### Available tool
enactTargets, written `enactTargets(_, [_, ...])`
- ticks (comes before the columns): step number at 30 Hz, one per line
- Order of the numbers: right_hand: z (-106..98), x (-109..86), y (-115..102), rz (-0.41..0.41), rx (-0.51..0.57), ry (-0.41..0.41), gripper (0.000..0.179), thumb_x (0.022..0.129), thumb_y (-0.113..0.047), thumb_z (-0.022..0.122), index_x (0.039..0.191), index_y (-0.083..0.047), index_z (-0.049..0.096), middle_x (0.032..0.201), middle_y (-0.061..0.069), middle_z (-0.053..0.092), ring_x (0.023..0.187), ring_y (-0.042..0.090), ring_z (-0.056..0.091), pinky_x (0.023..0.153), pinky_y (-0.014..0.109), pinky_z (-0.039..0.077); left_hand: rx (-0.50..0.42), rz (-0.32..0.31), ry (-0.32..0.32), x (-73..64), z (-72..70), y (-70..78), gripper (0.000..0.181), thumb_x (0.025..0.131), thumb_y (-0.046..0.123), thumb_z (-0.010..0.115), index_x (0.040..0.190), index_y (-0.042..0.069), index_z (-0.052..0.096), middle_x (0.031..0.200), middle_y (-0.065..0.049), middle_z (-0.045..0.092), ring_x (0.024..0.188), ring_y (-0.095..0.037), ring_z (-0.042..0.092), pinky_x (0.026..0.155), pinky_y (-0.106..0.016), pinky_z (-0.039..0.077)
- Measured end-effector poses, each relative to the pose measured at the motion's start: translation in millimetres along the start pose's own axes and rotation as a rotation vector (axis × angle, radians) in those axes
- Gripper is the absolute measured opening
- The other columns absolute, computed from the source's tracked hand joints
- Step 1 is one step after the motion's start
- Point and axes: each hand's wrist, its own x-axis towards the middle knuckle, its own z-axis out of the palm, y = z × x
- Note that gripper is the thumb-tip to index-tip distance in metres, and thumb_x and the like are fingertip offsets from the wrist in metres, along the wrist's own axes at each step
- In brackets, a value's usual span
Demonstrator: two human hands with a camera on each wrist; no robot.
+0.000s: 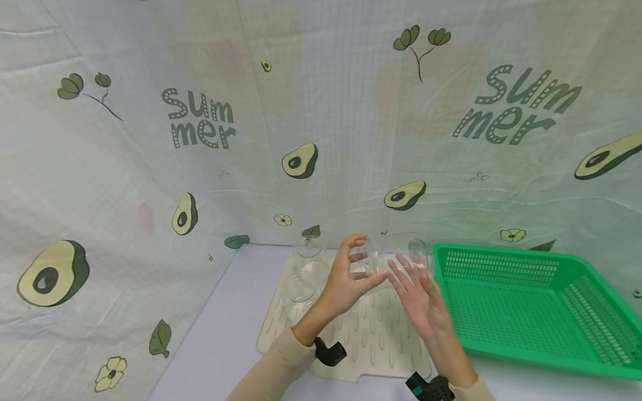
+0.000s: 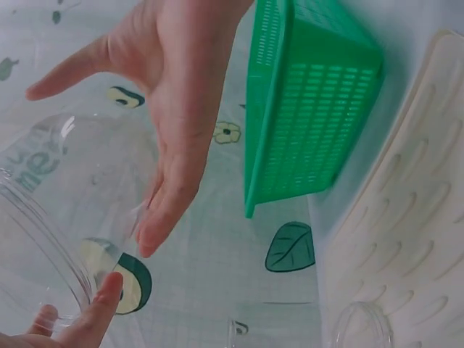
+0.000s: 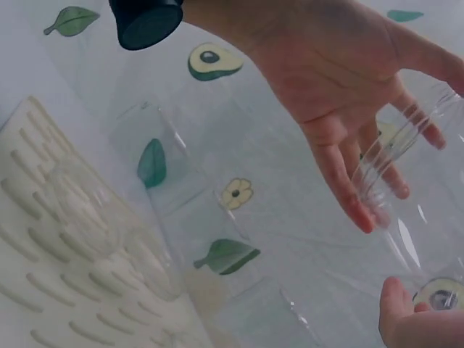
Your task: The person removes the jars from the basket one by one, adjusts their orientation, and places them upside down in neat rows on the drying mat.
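Observation:
A clear jar with a ridged rim lies sideways in the air between both hands. My left hand grips it around the rim; in the right wrist view the left hand has its fingers spread about that rim. Facing it, my right hand has its fingers extended beside the jar's other end. The left wrist view shows the right hand with its thumb apart and fingertips by the jar's wall; whether they touch is hard to tell.
Several clear containers stand on the left of a cream ridged drying mat. To the right is a green perforated basket. A printed cloth hangs behind the white tabletop.

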Motion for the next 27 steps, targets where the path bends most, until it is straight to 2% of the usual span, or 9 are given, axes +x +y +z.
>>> enactTargets(3, [4.8, 1.3, 1.7, 0.020, 0.007, 0.004, 0.079, 0.106, -0.030, 0.042, 0.158, -0.014, -0.015, 0.166, 0.013, -0.004, 0.151, 0.037, 0.007, 0.113, 0.036, 0.036, -0.014, 0.000, 0.002, -0.4, 0.7, -0.6, 0.073, 0.089, 0.030, 0.077, 0.147, 0.036, 0.033, 0.146, 0.000, 0.035, 0.127, -0.028, 0.050, 0.087, -0.035, 0.056])
enactTargets(6, [6.9, 2.5, 3.2, 0.029, 0.010, 0.010, 0.080, 0.106, -0.032, 0.041, 0.158, -0.015, -0.018, 0.166, 0.010, -0.009, 0.151, 0.036, 0.002, 0.112, 0.034, 0.037, -0.022, -0.001, 0.002, -0.3, 1.2, -1.0, 0.073, 0.089, 0.029, 0.077, 0.147, 0.035, 0.033, 0.147, -0.004, 0.035, 0.128, -0.028, 0.050, 0.087, -0.034, 0.056])
enactTargets(10, [7.6, 3.8, 4.3, 0.044, 0.036, 0.032, 0.082, 0.105, -0.034, 0.043, 0.158, -0.017, -0.018, 0.167, 0.008, -0.007, 0.151, 0.033, 0.003, 0.111, 0.034, 0.037, -0.030, -0.001, -0.001, -0.3, 1.2, -1.2, 0.074, 0.089, 0.026, 0.077, 0.148, 0.035, 0.033, 0.148, -0.007, 0.034, 0.128, -0.028, 0.049, 0.087, -0.034, 0.056])
enactTargets(19, [6.5, 4.6, 4.4, 0.081, 0.172, 0.043, 0.078, 0.106, -0.032, 0.039, 0.158, -0.019, -0.016, 0.166, 0.008, -0.006, 0.152, 0.028, 0.001, 0.113, 0.036, 0.035, -0.060, -0.006, -0.016, -1.2, 0.4, -3.4, 0.074, 0.090, 0.028, 0.076, 0.149, 0.029, 0.032, 0.148, -0.003, 0.033, 0.130, -0.030, 0.047, 0.088, -0.034, 0.055])
enactTargets(23, [5.4, 4.8, 3.2, 0.096, 0.225, 0.054, 0.079, 0.105, -0.031, 0.041, 0.159, -0.021, -0.016, 0.166, 0.010, -0.006, 0.152, 0.026, 0.002, 0.114, 0.036, 0.033, -0.044, -0.025, -0.035, -1.6, 0.2, -2.9, 0.075, 0.091, 0.032, 0.075, 0.150, 0.029, 0.030, 0.148, 0.002, 0.031, 0.132, -0.027, 0.045, 0.089, -0.034, 0.054])
enactTargets(27, [5.9, 4.9, 1.9, 0.093, 0.220, 0.068, 0.081, 0.105, -0.031, 0.043, 0.159, -0.021, -0.016, 0.166, 0.010, -0.006, 0.152, 0.027, 0.003, 0.114, 0.037, 0.033, -0.006, -0.037, -0.053, -2.6, -1.0, -1.3, 0.076, 0.090, 0.036, 0.074, 0.151, 0.034, 0.028, 0.150, 0.006, 0.030, 0.134, -0.025, 0.042, 0.092, -0.039, 0.053])
